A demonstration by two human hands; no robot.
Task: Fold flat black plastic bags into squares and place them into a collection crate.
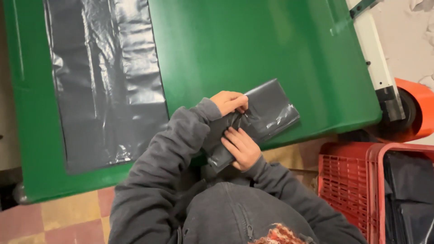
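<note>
Two bare hands work on a folded dark grey plastic bag (264, 115) at the near edge of a green desk (253, 45). The view looks straight down over the person's grey hooded top (226, 212), so the arms come up from the bottom of the picture.

On the left of the view, the left hand (230, 101) rests on the upper edge of the folded bag, its fingers curled over and pinching the plastic, a closed grip on the bag. Just below it, the right hand (242, 147) lies with its fingers spread flat, pressing the lower part of the bag rather than closing around it; its grip is open, in contact with the plastic. The two hands are just beside each other, with a creased fold of the bag between them. The bag lies tilted, its far corner pointing toward the right side of the desk and its near end hanging slightly over the desk's edge.

Well apart to the left, a long sheet of the same grey plastic (106, 81) lies flat and unfolded on the desk, wrinkled along its length. To the right of the desk stands a red plastic crate (350, 180) holding more dark folded bags (409, 190). Behind it sits an orange roll (420, 113) on a white bar (375, 49). Pink and yellow floor tiles (68, 217) show below.
</note>
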